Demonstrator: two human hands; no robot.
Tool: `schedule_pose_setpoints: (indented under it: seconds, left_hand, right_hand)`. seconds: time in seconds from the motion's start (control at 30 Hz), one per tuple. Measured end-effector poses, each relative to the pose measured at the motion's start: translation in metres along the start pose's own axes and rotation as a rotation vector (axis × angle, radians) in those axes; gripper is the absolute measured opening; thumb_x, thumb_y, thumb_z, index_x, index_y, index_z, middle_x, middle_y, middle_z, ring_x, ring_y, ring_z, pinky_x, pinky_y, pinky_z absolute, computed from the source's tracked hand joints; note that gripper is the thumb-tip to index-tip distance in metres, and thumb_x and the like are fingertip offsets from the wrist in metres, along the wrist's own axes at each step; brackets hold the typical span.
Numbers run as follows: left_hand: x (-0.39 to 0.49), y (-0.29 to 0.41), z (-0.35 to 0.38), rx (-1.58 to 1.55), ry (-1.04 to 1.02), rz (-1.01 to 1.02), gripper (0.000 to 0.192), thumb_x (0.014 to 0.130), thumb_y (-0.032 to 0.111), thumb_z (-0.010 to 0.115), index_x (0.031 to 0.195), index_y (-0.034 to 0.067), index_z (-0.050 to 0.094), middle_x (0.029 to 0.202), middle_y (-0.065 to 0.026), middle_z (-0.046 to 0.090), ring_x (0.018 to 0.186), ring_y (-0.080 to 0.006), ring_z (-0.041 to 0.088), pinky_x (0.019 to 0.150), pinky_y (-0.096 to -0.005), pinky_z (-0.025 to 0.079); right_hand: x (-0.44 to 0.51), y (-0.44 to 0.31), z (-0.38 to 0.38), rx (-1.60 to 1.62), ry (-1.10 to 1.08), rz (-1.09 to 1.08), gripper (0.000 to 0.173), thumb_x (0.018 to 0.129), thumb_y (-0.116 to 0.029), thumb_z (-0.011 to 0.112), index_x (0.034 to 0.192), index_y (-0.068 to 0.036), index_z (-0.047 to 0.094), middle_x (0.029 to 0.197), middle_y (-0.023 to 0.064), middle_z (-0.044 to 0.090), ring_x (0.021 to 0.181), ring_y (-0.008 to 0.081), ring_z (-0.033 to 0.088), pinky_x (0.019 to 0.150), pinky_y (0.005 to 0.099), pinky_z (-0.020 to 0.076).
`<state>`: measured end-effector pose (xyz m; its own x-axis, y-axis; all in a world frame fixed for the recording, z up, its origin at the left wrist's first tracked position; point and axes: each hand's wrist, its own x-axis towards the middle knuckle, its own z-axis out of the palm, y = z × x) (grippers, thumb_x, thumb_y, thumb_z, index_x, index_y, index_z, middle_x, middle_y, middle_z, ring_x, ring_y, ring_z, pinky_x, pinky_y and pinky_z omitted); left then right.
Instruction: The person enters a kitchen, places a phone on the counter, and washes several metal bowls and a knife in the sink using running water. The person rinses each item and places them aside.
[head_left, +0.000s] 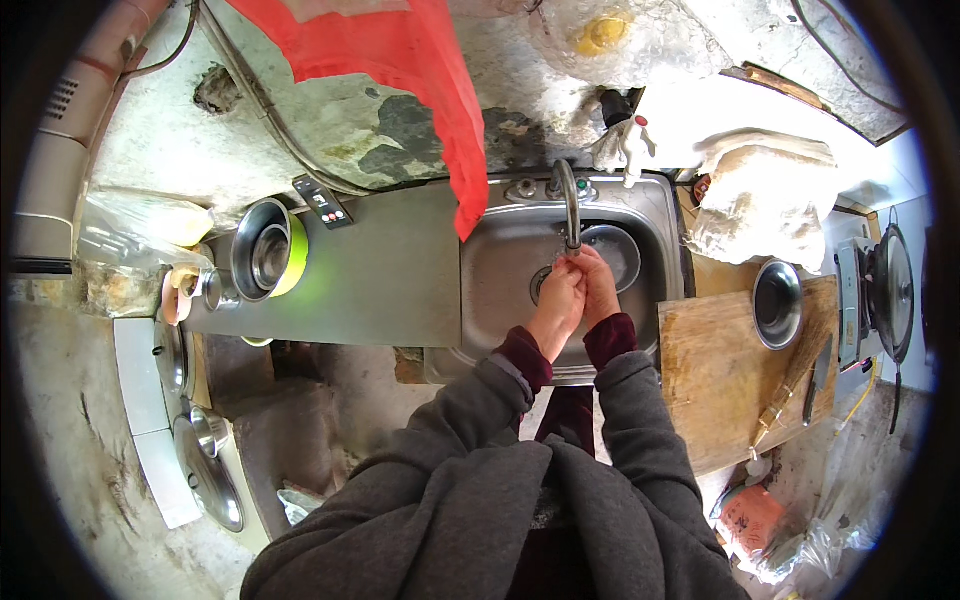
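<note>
My left hand (557, 301) and my right hand (598, 283) press against each other under the mouth of a curved metal faucet (573, 214). They are over a stainless steel sink (491, 281). Small splashes show beside the fingers. The fingertips are folded inward, so I cannot see whether anything lies between the palms. Just beyond my right hand, a round metal basin (624, 247) sits in the sink. The drain (537, 285) is partly covered by my left hand. Dark red cuffs stick out of grey sleeves at both wrists.
Left of the sink, a metal counter (382, 277) holds nested bowls (271, 251) and a phone (322, 202). A red cloth (461, 150) hangs over the sink's corner. To the right, a wooden board (705, 375) bears a metal bowl (777, 304), a brush (799, 360) and a knife (817, 382).
</note>
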<state>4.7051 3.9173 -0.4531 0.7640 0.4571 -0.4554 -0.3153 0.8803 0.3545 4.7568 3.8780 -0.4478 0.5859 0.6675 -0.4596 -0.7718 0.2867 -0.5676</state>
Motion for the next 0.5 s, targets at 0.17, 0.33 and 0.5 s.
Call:
schedule_pose_setpoints:
  seconds: [0.17, 0.33, 0.5]
  left_hand:
    - [-0.003, -0.005, -0.007, 0.445, 0.051, 0.135, 0.022, 0.088, 0.005, 0.039, 0.101, -0.002, 0.054, 0.104, -0.0085, 0.054, 0.096, -0.0160, 0.052, 0.084, -0.0278, 0.041]
    - [0.002, -0.011, -0.015, 0.600, 0.174, 0.242, 0.025, 0.089, 0.010, 0.040, 0.101, -0.004, 0.057, 0.107, -0.0104, 0.056, 0.096, -0.0160, 0.052, 0.083, -0.0278, 0.041]
    - [-0.008, -0.004, -0.005, 0.553, 0.197, 0.140, 0.032, 0.093, 0.022, 0.039, 0.104, -0.003, 0.057, 0.108, -0.0106, 0.056, 0.094, -0.0180, 0.054, 0.084, -0.0271, 0.040]
  right_hand:
    - [0.022, 0.017, -0.026, -0.081, 0.027, 0.083, 0.009, 0.077, -0.004, 0.050, 0.077, -0.001, 0.058, 0.072, 0.0110, 0.061, 0.065, 0.0191, 0.059, 0.059, 0.0293, 0.0454]
    - [0.048, 0.037, -0.042, -0.660, 0.092, -0.141, 0.031, 0.087, -0.028, 0.052, 0.069, -0.003, 0.056, 0.064, 0.0042, 0.056, 0.058, 0.0153, 0.053, 0.053, 0.0302, 0.0406]
    - [0.024, 0.020, -0.018, -1.074, 0.352, -0.265, 0.029, 0.080, -0.025, 0.050, 0.073, 0.000, 0.062, 0.071, 0.0192, 0.061, 0.065, 0.0301, 0.060, 0.057, 0.0404, 0.0441]
